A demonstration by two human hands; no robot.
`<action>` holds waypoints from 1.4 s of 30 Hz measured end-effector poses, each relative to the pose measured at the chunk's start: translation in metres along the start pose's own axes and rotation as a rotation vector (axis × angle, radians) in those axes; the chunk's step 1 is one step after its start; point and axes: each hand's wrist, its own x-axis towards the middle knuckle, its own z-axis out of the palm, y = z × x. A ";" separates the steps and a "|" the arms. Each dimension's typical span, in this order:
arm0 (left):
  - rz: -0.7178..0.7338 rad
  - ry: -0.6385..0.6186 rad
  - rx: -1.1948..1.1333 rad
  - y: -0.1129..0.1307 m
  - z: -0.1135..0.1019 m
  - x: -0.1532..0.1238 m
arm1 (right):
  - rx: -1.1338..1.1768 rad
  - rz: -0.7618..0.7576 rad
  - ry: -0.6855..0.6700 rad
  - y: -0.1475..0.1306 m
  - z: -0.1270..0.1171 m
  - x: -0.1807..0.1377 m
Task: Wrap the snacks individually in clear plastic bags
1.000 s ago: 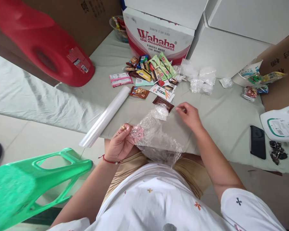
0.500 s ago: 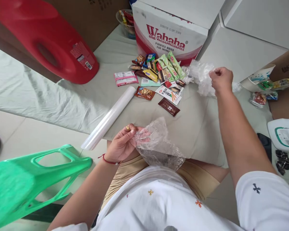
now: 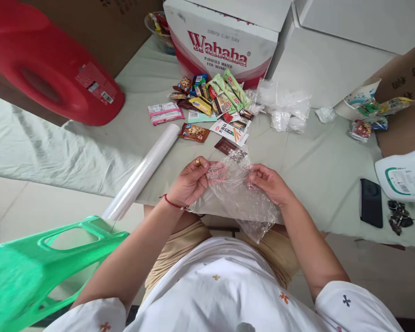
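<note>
A clear plastic bag point(image 3: 242, 198) hangs between my two hands over the near edge of the cloth-covered table point(image 3: 318, 170). My left hand point(image 3: 193, 180) pinches its left side, with thumb and fingers closed on the film. On the opposite side, my right hand point(image 3: 268, 182) grips the bag too. Just beyond the bag lies a dark brown snack packet point(image 3: 224, 145), partly covered by the film. Behind it is a pile of wrapped snacks point(image 3: 207, 99), with a brown cookie packet point(image 3: 194, 133) in front. Crumpled clear bags point(image 3: 285, 106) lie right of the pile.
A roll of clear film point(image 3: 143, 170) lies left of my hands. At the back stand a Wahaha carton point(image 3: 221, 46) and a red jug point(image 3: 55, 69). To the right are paper cups point(image 3: 361, 99), a phone point(image 3: 370, 203), keys point(image 3: 399, 217) and a white bottle point(image 3: 406, 177). A green stool point(image 3: 17, 272) is lower left.
My right hand has come back from the crumpled bags to the clear bag and taken hold of it. A small crumpled piece now lies near the cups. The view has shifted right.
</note>
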 end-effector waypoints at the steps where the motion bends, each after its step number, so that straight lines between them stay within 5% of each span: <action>1: -0.002 0.013 0.032 -0.002 0.000 0.007 | -0.030 -0.009 0.077 0.004 -0.001 0.000; 5: 0.055 0.099 0.229 -0.009 -0.002 0.045 | -0.092 -0.049 0.343 0.009 -0.015 0.005; 11: 0.225 0.323 0.580 -0.010 0.008 0.096 | -0.278 -0.165 0.528 0.015 -0.024 0.006; 15: 0.613 0.556 0.843 -0.009 0.034 0.081 | -0.509 -0.275 0.648 0.018 -0.017 0.003; 17: 0.709 0.492 0.885 -0.010 0.054 0.062 | -0.617 -0.342 0.674 0.015 -0.013 -0.002; 21: 0.588 0.024 0.901 -0.018 0.089 0.033 | -0.781 -0.465 0.701 0.003 -0.004 -0.012; 23: 0.400 -0.069 0.821 -0.024 0.098 0.033 | -0.834 -0.508 0.720 -0.003 0.000 -0.017; 28: 0.086 0.048 0.527 -0.041 0.101 0.048 | -0.913 -0.578 0.732 -0.007 0.007 -0.024; 36: -0.002 0.097 0.342 -0.056 0.105 0.050 | -1.082 -0.560 0.713 0.000 0.013 -0.027; 42: -0.051 0.065 0.196 -0.064 0.099 0.059 | -0.953 -0.533 0.668 0.001 0.012 -0.026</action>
